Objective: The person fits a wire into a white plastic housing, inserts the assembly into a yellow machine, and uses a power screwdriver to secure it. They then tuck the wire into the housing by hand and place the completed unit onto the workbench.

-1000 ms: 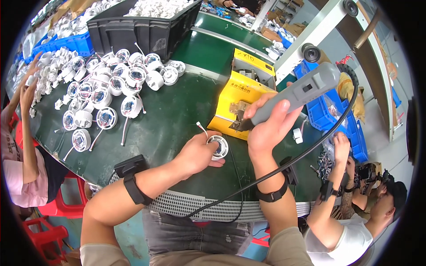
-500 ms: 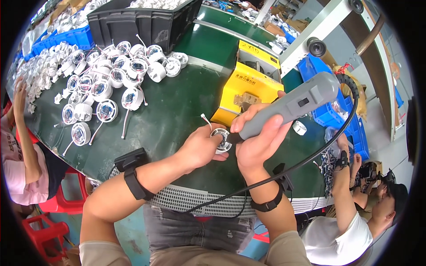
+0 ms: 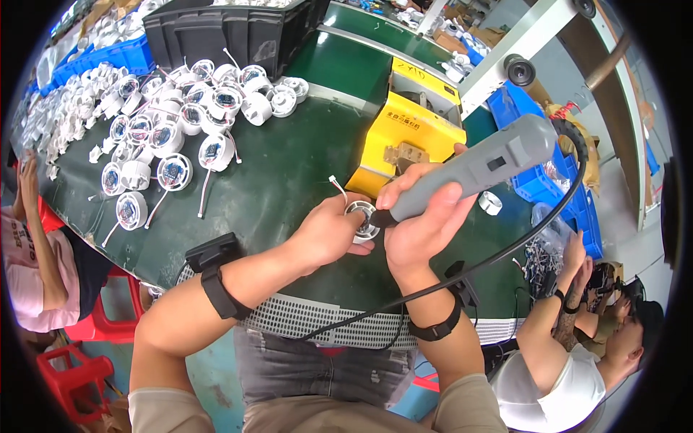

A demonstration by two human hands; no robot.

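- A small round white lamp part (image 3: 363,219) is gripped by the left hand (image 3: 328,232) just above the near edge of the green table (image 3: 289,173).
- A grey electric screwdriver (image 3: 473,167) is clasped in the right hand (image 3: 422,224), its tip set against the lamp part.
- A yellow box (image 3: 408,137) is seen just behind, and a heap of white lamp parts (image 3: 166,123) toward the far left corner.

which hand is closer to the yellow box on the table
Right. The right hand, gripping the grey tool, lies just below the yellow box; the left hand is further left and lower.
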